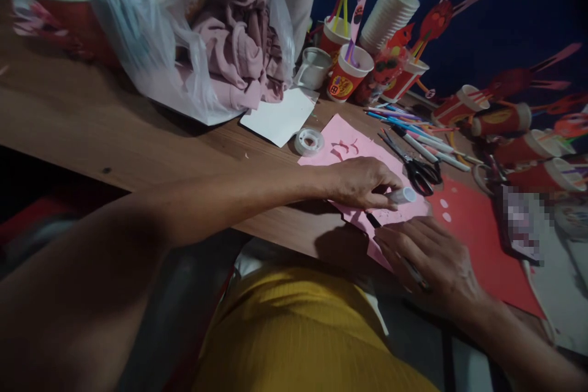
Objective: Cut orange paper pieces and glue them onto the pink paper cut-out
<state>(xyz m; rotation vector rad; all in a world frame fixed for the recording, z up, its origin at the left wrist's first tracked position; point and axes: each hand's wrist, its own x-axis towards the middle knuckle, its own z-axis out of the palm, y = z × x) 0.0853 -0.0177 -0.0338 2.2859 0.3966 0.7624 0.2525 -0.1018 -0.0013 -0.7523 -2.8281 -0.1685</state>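
Note:
Pink paper (353,135) with several cut curved scraps lies at the table edge. My left hand (361,182) rests on it, fingers closed round a light-grey cylinder (402,196) with a pale blue round end; its exact kind is unclear. Just to the right, my right hand (429,251) is closed on a pen (416,274), its shaft partly hidden by the fingers. A dark tip points at the pink paper, where small marks show near both hands. Black-handled scissors (420,174) lie beyond my left hand. Red paper (491,251) lies beside my right hand.
A tape roll (309,142) and a white card (280,116) lie left of the pink paper. Several pens (432,144) are behind the scissors. Decorated paper cups (349,73) line the back. A plastic bag (197,67) holds pink cloth. A blurred-out object (526,220) is at right.

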